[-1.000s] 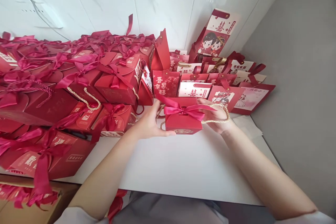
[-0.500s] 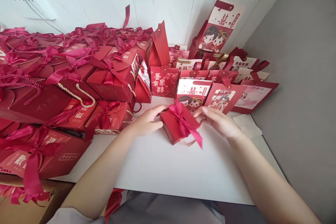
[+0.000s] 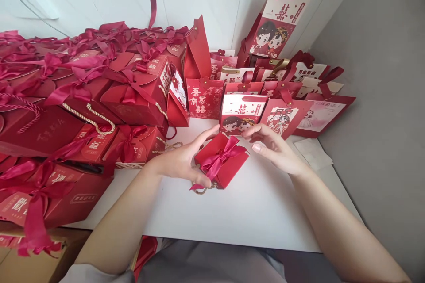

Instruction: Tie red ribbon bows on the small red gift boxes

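A small red gift box (image 3: 232,163) with a dark pink ribbon bow (image 3: 219,159) sits before me at the white table's middle. My left hand (image 3: 186,159) grips its left side, thumb at the near corner and fingers round the back. Twisted cord handle (image 3: 199,190) pokes out below the thumb. Just right of the box is my right hand (image 3: 275,148), fingers parted and curved, holding nothing. Right behind it stands a red and white bag (image 3: 244,108) printed with a cartoon couple.
Many red ribboned boxes (image 3: 133,93) are stacked at the left. Several decorated gift bags (image 3: 206,97) stand along the back. White paper (image 3: 312,150) lies by the grey wall (image 3: 381,97). A cardboard box (image 3: 71,247) is below the table (image 3: 252,221) at the lower left.
The gift box has turned, its bow tail swinging from the right to the lower left. My left hand has shifted round its left side; my right hand has come away from the box.
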Demonstrator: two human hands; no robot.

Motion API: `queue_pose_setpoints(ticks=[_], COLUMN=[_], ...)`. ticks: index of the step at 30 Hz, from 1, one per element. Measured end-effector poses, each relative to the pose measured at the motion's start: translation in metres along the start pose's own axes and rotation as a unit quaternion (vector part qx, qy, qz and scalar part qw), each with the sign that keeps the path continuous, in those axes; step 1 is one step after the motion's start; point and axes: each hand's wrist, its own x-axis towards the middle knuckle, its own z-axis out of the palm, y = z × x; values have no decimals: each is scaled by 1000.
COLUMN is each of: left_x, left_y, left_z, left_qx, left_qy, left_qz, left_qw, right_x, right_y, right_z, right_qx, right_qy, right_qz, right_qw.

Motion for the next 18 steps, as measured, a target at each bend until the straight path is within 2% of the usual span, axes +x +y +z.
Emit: queue_pose_setpoints(ticks=[2, 5, 9, 12, 15, 18], left_x=[-2, 3, 13, 15, 12, 7], left_y=[1, -5, -11, -11, -8, -4], left_z=[0, -1, -5, -7, -9, -10], left_qx=[29, 23, -21, 15, 61, 104], left_qy=[-9, 13, 97, 172, 180, 119], left_qz=[-1, 3, 19, 32, 60, 76], left_qw=[1000, 1000, 995, 985, 980, 985], right_x=[0, -1, -2, -1, -2, -4], right_y=[0, 2, 5, 4, 0, -4], right_z=[3, 7, 7, 8, 14, 25], right_qx=[6, 5, 2, -10, -54, -176], right_qy=[-27, -51, -53, -47, 21, 135], right_qz=[-6, 16, 33, 32, -9, -125], right_qw=[1000, 999, 998, 998, 998, 967])
